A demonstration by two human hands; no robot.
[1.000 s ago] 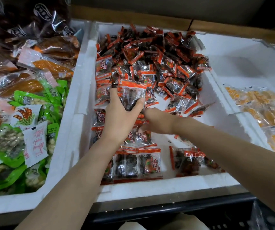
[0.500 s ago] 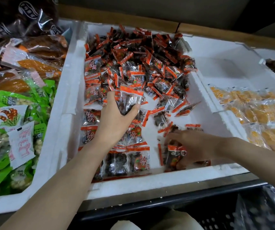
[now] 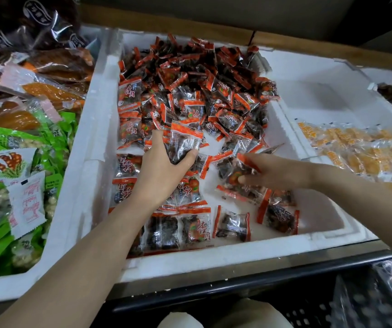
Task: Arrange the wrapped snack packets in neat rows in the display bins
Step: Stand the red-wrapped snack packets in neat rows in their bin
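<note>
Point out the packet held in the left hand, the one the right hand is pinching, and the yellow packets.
held packet (image 3: 183,144): head view, its clear middle below the orange strip.
pinched packet (image 3: 228,168): head view, its dark middle.
yellow packets (image 3: 355,150): head view, middle of the pile.

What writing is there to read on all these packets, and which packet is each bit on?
"肉": second of two big brush characters on the red-edged snack packets; the first character is unsure and the small print is blurred.
White sachet: red print, too blurred to read.
Dark bags: white oval logo, unreadable.
Yellow packets: orange print, too blurred to read.
</note>
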